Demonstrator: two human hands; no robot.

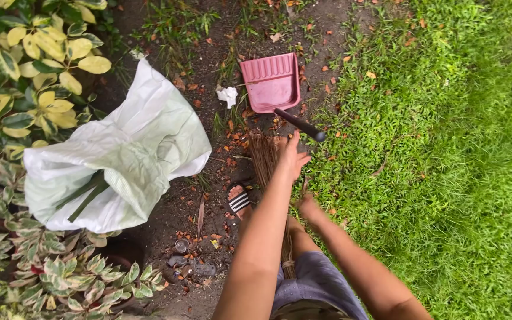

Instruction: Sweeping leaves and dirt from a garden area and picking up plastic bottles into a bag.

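My left hand (292, 159) lies with fingers spread on the brown bristles of a stick broom (264, 159), which runs from the soil back toward my shorts. My right hand (308, 206) is just behind it at the grass edge. Its fingers are curled, and a thin brown stick (304, 185) pokes up from them. A pink dustpan (271, 83) lies on the bare soil ahead, and the tip of its black handle (301, 125) is close to my left fingertips. My foot in a striped sandal (239, 201) stands left of the broom.
A white woven sack (120, 157) holding green stalks stands open at the left. Behind and below it grow yellow-green leafy shrubs (37, 65). A crumpled white scrap (228, 95) lies beside the dustpan. Thick grass (445, 160) covers the right, and small leaves litter the soil.
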